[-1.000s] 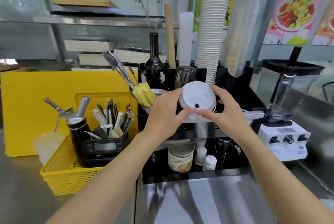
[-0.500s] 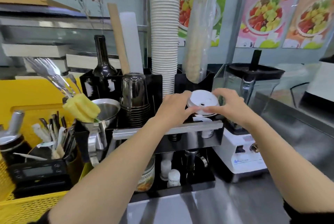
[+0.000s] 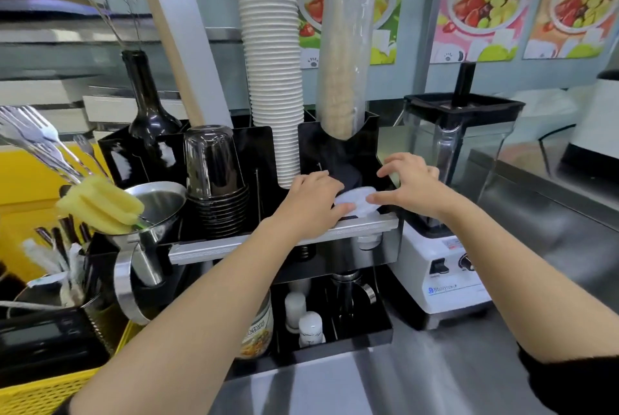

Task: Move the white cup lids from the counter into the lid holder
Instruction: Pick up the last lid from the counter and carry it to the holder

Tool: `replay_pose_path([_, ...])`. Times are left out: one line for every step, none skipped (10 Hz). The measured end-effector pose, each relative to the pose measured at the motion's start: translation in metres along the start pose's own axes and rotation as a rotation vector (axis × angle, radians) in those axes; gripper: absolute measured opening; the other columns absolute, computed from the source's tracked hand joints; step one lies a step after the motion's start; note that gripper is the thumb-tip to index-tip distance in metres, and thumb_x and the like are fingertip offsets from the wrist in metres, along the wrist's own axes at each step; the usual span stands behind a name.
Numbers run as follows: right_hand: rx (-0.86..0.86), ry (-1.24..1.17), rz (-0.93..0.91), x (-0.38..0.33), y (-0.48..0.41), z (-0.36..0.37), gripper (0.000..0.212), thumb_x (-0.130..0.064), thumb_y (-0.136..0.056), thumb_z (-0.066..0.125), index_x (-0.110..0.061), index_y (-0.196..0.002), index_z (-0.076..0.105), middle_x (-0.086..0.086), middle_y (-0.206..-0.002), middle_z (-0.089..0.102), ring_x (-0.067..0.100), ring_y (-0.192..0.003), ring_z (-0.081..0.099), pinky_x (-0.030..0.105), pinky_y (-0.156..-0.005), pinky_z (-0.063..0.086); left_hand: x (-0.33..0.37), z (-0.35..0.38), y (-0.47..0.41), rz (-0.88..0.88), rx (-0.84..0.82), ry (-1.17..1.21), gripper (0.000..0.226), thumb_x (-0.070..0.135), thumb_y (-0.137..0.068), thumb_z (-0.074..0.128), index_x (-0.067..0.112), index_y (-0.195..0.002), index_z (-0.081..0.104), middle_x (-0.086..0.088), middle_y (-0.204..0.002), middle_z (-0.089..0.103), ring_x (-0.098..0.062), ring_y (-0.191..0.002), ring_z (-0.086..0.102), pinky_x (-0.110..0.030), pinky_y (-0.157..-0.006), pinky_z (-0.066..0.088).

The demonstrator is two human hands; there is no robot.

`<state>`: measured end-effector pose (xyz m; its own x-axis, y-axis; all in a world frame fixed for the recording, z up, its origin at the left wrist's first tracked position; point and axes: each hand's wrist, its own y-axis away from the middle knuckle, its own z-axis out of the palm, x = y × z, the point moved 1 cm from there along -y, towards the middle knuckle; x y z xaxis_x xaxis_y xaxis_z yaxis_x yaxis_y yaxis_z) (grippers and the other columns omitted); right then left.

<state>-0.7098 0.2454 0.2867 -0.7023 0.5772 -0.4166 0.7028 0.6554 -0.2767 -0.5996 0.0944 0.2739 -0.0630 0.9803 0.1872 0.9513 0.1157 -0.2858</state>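
White cup lids (image 3: 355, 201) sit pinched between both hands — left hand (image 3: 310, 205), right hand (image 3: 413, 185) — fingers half-spread, low in the black lid holder (image 3: 338, 153).

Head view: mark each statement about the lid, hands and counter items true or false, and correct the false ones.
1. The white lid sits between both hands. True.
2. The left hand holds the wine bottle. False: it is at the lid.
3. The blender stands right of the black holder. True.
4. The paper cups lie flat. False: they stand in a tall stack.
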Motion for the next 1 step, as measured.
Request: replay_pose_path([-0.014,0.008,-0.004,0.002,0.0027,0.0028,0.061,-0.052,-0.071,0.066,-0.019,-0.12,0.051,0.002,-0.146,0.03,0.019,-0.137,0.015,0.039,-0.106,0.009,0.0015,0.0027,0.0008,0.016,0.016,-0.006,0.053,0.045,-0.092,0.042,0.01,-0.132,0.041,-0.006,-0.143,0.041,-0.019,-0.141,0.015,-0.036,-0.112,0.01])
